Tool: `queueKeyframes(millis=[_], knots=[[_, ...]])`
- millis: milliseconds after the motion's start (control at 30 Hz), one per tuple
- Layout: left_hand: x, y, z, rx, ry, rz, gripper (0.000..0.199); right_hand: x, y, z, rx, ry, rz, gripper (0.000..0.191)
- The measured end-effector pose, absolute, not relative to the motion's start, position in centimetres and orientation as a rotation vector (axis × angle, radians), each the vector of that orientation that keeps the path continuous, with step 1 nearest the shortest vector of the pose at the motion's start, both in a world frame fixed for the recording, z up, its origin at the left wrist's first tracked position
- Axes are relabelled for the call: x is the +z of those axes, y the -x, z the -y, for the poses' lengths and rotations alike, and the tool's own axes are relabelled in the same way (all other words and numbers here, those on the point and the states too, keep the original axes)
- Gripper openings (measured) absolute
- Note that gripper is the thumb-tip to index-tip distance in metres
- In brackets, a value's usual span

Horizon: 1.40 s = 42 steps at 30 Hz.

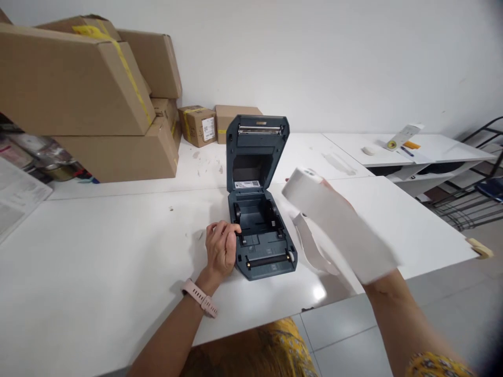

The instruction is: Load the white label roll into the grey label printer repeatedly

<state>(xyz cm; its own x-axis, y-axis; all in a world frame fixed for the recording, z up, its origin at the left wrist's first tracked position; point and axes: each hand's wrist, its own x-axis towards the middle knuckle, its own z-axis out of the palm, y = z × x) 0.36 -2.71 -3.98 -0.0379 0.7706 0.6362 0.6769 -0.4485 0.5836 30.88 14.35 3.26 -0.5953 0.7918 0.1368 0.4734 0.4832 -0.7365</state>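
Note:
A dark grey label printer point(263, 241) stands on the white table with its lid point(255, 152) raised. Its roll compartment and black roller are exposed, and no roll sits inside. My left hand point(222, 246) is closed on the left edge of the printer's base, fingers curled. To the right of the printer, a roll of white labels point(304, 180) is held up, a wide strip hanging from it toward me. My right hand point(383, 285) is mostly hidden behind this blurred paper and grips the roll. Beneath it, a curled white paper strip point(312, 246) touches the table.
Cardboard boxes point(118, 152) are stacked at the back left, with smaller boxes point(198, 125) beside them against the wall. A second table point(428, 154) at the right holds a small roll, papers and a pen. The table's front edge point(275, 317) runs close to me.

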Motion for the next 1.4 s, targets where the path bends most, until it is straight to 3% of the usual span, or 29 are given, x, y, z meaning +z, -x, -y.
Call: queueKeyframes(millis=[167,300,500,667,867,1100,1400], knots=[[-4.0,-0.4,2.8,1.504,-2.106,-1.611,0.044,8.5,-26.4,-11.6,1.091,0.874,2.305,0.075],[-3.9,-0.4,2.9,1.539,-2.145,-1.594,0.042,9.9,-20.9,-10.4,0.86,0.873,2.727,0.071],[-3.7,-0.5,3.0,1.494,-2.132,-1.609,0.042,7.9,-17.6,-10.7,0.546,0.957,3.049,0.069],[-3.7,-0.5,3.0,1.487,-2.113,-1.605,0.041,5.5,-17.5,-11.4,0.57,0.928,3.146,0.082],[-3.8,-0.4,2.9,1.49,-2.145,-1.601,0.04,4.0,-18.1,-10.5,0.28,0.79,3.152,0.093],[-3.9,-0.4,2.8,1.546,-2.142,-1.562,0.039,3.0,-22.4,-1.8,0.049,0.712,2.851,0.067],[-4.0,-0.4,2.9,1.525,-2.134,-1.577,0.041,-0.9,-22.5,4.7,-0.184,0.873,2.685,0.071]])
